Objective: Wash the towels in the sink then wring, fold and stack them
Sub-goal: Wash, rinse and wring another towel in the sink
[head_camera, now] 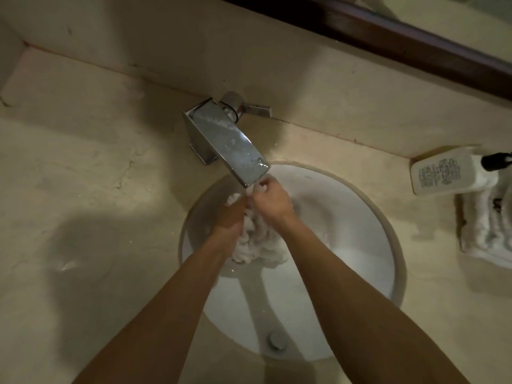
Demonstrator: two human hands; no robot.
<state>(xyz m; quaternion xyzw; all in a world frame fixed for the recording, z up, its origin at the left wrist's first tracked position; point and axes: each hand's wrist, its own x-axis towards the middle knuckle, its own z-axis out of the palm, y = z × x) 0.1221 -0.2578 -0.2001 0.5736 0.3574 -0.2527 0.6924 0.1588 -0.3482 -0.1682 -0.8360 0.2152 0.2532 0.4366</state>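
Both hands are bunched around a wet white towel (256, 239) in the sink (360, 217), right under the faucet (227, 137): left hand (231, 214) gripping its left side, right hand (270, 198) curled round the top end. The towel's long axis runs from the spout toward the counter's (83, 189) front edge. A soap bottle (448, 171) and folded towels (487, 231) sit by the counter's right edge.

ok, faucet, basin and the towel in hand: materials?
Faucet: metal, apparently polished chrome; mirror-like glare, water spots. Basin: glossy white, likely glazed ceramic; smooth sheen. Towel, gripped by the left hand and right hand: white looped terry, probably cotton; nubby, bunched folds.
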